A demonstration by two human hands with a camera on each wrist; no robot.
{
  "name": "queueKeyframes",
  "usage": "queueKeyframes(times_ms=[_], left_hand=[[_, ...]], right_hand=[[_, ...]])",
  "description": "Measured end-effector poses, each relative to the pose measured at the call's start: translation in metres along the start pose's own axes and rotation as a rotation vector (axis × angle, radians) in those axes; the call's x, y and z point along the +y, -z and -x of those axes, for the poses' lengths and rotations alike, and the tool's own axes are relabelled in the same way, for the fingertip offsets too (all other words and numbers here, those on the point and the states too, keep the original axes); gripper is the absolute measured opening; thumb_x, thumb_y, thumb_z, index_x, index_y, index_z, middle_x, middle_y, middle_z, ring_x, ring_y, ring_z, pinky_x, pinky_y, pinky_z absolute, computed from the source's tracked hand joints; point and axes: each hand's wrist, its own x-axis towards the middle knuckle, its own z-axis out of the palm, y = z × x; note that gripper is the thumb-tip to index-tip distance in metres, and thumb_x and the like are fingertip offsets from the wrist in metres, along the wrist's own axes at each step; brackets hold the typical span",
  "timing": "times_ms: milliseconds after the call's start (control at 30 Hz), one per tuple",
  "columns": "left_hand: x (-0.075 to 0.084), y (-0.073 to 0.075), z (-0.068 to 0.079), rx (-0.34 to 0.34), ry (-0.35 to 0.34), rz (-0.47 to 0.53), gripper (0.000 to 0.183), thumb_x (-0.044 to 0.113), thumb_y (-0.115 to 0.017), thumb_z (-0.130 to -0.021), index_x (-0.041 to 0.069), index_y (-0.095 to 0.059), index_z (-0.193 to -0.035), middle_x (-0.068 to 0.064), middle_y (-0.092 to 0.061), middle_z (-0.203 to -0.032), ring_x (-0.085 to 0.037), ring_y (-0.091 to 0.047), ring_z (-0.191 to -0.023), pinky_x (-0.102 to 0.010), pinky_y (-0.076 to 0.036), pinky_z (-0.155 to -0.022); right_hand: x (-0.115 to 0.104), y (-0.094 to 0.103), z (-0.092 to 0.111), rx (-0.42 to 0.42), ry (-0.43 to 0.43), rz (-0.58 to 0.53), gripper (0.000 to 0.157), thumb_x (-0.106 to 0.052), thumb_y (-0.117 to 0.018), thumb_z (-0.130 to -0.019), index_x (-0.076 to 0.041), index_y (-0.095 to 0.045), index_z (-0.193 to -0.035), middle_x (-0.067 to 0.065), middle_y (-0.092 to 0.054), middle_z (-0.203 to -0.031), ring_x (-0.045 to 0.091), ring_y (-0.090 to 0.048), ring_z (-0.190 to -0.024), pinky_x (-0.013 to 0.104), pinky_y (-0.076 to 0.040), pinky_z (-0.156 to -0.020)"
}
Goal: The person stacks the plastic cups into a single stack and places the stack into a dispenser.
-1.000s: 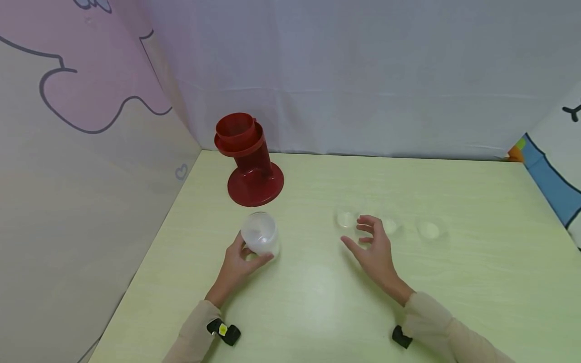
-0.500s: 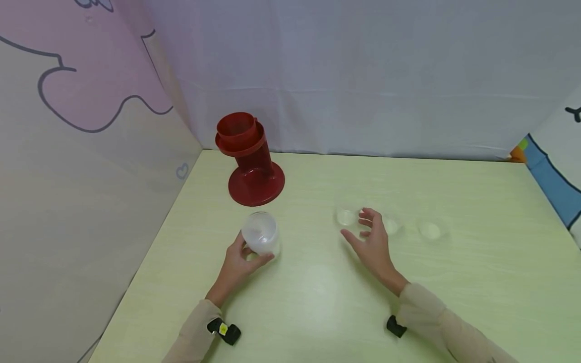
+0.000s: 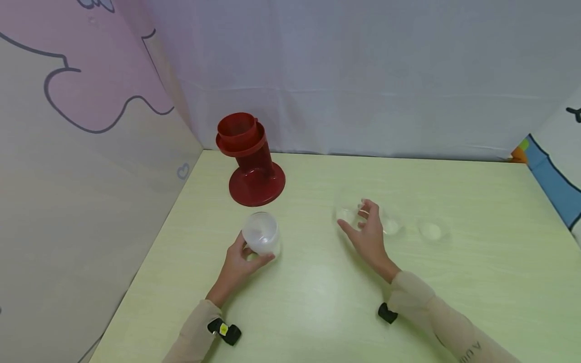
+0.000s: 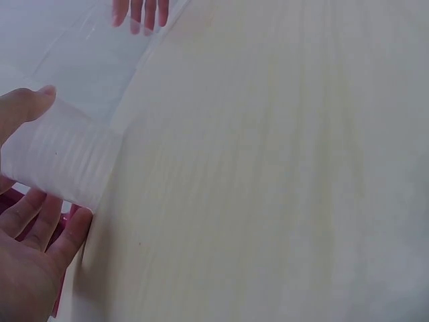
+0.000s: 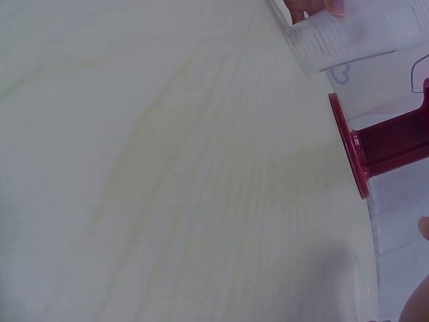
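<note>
As fingers (image 4: pixel 69 239) grip plasticware (image 3: pixel 261 233), a stand (image 3: pixel 255 166) rises (behind).

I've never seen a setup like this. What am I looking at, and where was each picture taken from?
No machine here: a person is using two bare hands. The wide picture comes from a camera on the head, looking forward and down; the other two come from cameras worn on the left and right wrists. The left hand holds a translucent cup. The right hand is near three faint clear round objects; whether it touches one, I can't tell. They sit on the pale table, as does a red stand toward the back.
</note>
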Motion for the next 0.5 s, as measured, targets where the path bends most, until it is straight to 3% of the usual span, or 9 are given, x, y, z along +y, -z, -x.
queueKeyframes(times_ms=[500], left_hand=[[-0.001, 0.000, 0.001, 0.009, -0.025, 0.017, 0.077, 0.010, -0.080, -0.075, 0.009, -0.038, -0.139, -0.009, -0.049, -0.133, -0.025, -0.048, -0.121, -0.040, -0.042, -0.100]], right_hand=[[-0.002, -0.006, -0.013, 0.049, 0.032, -0.015, 0.073, -0.023, -0.077, -0.080, -0.006, -0.032, -0.135, 0.018, -0.044, -0.133, 0.036, -0.045, -0.120, 0.047, -0.041, -0.097]])
